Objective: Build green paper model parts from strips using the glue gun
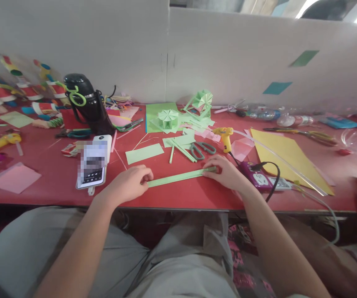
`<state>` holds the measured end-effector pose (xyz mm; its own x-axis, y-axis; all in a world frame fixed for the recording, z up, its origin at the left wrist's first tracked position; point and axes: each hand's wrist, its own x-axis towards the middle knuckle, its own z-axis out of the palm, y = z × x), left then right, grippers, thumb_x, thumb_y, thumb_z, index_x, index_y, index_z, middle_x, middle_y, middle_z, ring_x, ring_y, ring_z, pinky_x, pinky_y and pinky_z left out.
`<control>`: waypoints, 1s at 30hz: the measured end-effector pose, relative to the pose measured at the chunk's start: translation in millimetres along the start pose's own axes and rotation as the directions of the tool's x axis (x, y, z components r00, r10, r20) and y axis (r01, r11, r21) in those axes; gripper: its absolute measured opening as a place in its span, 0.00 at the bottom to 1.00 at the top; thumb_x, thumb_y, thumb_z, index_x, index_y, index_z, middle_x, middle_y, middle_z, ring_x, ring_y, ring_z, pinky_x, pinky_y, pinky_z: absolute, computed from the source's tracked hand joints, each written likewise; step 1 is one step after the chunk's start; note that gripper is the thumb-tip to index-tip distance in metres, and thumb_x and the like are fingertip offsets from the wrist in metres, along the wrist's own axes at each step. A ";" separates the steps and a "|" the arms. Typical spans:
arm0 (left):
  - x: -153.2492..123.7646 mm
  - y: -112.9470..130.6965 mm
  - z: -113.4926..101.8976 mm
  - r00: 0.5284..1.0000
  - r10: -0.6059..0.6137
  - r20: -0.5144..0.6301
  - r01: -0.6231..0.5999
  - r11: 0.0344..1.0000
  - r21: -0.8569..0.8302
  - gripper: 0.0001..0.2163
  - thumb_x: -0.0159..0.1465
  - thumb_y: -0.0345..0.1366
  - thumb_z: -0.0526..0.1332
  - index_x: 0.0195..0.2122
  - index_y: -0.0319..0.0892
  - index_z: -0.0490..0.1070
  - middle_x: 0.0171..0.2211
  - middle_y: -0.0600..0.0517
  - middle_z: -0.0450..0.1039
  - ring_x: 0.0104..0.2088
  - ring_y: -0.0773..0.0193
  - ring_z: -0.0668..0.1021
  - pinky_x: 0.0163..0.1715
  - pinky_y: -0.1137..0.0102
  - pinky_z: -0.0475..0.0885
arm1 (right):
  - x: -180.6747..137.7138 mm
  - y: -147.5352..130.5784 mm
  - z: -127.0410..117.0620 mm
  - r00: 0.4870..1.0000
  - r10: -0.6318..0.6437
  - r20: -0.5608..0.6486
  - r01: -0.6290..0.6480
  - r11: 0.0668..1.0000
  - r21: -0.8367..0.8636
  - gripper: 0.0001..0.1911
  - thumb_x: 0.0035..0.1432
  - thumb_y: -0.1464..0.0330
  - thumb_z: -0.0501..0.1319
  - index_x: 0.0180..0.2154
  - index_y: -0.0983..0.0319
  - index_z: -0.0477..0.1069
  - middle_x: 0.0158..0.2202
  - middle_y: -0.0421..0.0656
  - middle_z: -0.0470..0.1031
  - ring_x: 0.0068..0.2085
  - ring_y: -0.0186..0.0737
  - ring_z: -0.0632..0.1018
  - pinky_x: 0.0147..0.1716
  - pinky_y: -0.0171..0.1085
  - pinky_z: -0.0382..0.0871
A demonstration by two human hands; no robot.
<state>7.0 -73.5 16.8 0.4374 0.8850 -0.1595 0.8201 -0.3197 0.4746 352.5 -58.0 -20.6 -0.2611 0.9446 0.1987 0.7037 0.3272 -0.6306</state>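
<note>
A long, narrow strip of light green paper [175, 178] stretches between my two hands, low over the front of the red table. My left hand [132, 182] is closed on its left end, fingers curled. At the other end, my right hand [223, 171] pinches the strip between thumb and fingers. The strip looks folded lengthwise. Just beyond it lie thin rolled green paper sticks [183, 150], a flat green paper rectangle [145, 153] and scissors [202, 150]. A yellow glue gun [225, 138] stands behind my right hand.
Folded green paper models [167, 119] stand at the back. A black bottle [85, 99] and a phone [93, 163] are on the left. To the right are a purple power strip [256, 176], its cable, and yellow paper [285, 159]. Another person's arm shows at the far right.
</note>
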 end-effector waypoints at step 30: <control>85.5 34.0 6.8 0.998 0.053 0.035 0.000 0.550 -0.835 0.12 0.60 0.43 0.67 0.35 0.39 0.73 0.28 0.47 0.79 0.31 0.58 0.82 0.32 0.66 0.76 | 78.8 -59.3 46.6 0.988 0.077 0.132 -0.149 0.666 0.731 0.19 0.52 0.53 0.68 0.25 0.61 0.70 0.23 0.38 0.71 0.26 0.32 0.69 0.28 0.35 0.64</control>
<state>74.8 -11.1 13.5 0.4928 0.8545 -0.1643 0.1424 0.1070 0.9840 259.4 -4.1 -2.5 -0.2915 0.9553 0.0490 0.0250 0.0588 -0.9980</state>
